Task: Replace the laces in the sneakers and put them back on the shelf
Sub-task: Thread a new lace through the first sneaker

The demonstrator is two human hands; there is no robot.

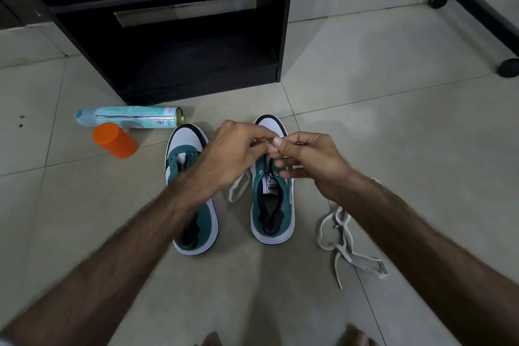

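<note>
Two green-and-white sneakers stand side by side on the tiled floor, toes pointing away from me. The left sneaker (193,216) has bare eyelets. Above the right sneaker (273,205), my left hand (233,152) and my right hand (306,160) meet, both pinching a white lace (238,187) over the front eyelets. A loop of this lace hangs down between the two shoes. A second white lace (345,244) lies loose on the floor to the right of the right sneaker.
A black shelf unit (174,45) stands just behind the shoes, its lowest bay dark. A pale blue spray can (129,116) lies on its side at the left, with an orange cap (115,140) beside it. Black furniture legs (483,8) stand at far right.
</note>
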